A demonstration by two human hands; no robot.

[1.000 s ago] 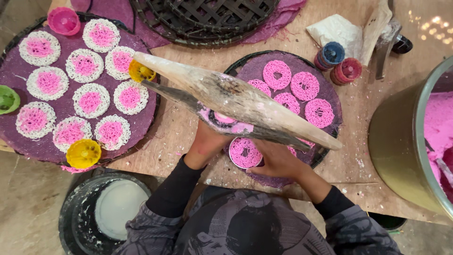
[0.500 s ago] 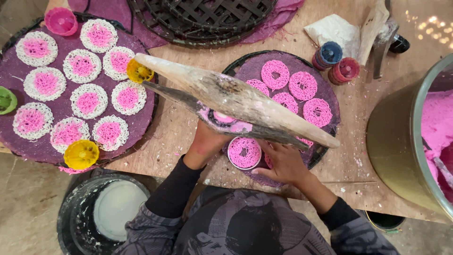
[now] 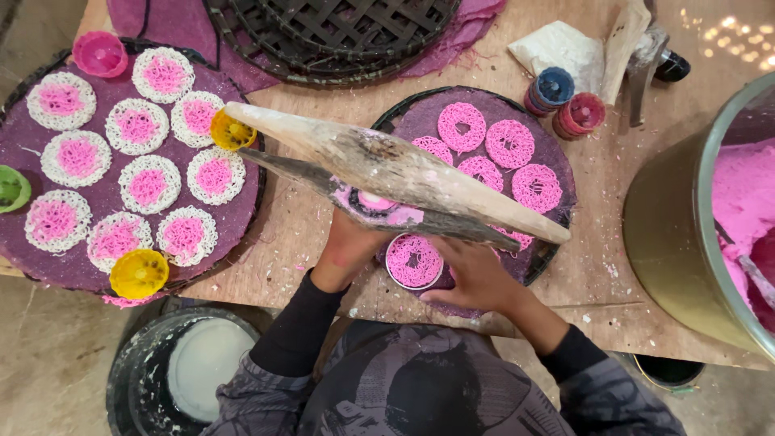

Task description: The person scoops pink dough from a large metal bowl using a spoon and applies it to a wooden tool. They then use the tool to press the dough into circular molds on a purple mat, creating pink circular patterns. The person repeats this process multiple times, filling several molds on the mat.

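Both hands worked under a long wooden press (image 3: 404,173) held across the middle of the table (image 3: 307,234). The left hand (image 3: 343,246) was curled up around the underside of the press, gripping it, as it had half a second earlier. The right hand (image 3: 476,278) had slid a little to the right and lay with fingers spread flat beside a small round mould (image 3: 413,261), on which a pink noodle disc now sat full and clear of the fingers; a second before, the hand had partly covered it. That suggested the strand had just finished laying and the disc was complete. The mould rested at the near edge of the right tray (image 3: 557,242), whose purple cloth already carried several pink discs (image 3: 484,149) farther back. The left tray (image 3: 24,274) held white-and-pink discs (image 3: 136,129) with small coloured cups at its rim. A large metal pot (image 3: 678,234) of pink dough stood at the right, and a bucket (image 3: 137,379) of white liquid sat below the table on the near left
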